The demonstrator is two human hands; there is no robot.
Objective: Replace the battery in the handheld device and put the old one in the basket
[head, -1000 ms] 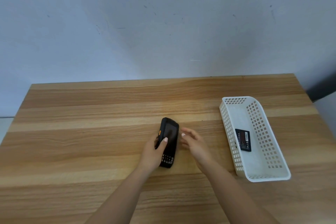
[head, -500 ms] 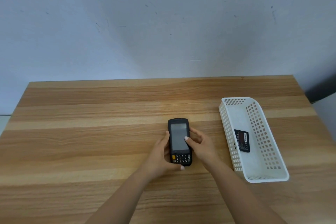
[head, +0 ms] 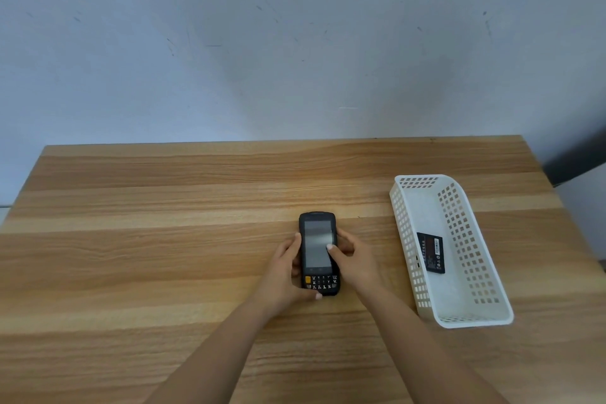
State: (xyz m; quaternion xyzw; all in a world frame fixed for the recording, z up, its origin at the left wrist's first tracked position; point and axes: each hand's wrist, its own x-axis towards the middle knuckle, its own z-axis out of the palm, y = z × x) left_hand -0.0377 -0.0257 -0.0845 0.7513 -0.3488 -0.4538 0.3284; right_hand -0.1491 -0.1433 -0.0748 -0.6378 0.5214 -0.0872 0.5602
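- Since a second ago, the black handheld device with keypad (head: 318, 252) turned screen-up on the wooden worktop (head: 164, 239).
- Left hand (head: 284, 267) and right hand (head: 352, 259) both clasp its sides.
- Black flat battery (head: 432, 252) lies in the white perforated plastic basket (head: 459, 318), far right.
- Best to check the cover sits flush before letting go.

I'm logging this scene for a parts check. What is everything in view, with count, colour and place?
Black handheld device with keypad: one, black with an orange key, table centre, screen up, held between both hands.
White perforated plastic basket: one, white, right side of the table.
Flat black battery: one, black, lying inside the basket.
Light wooden table: one, tan, under everything.
Pale wall: one, grey-white, behind the table.
Left hand: one, on the device's left edge.
Right hand: one, on its right edge.
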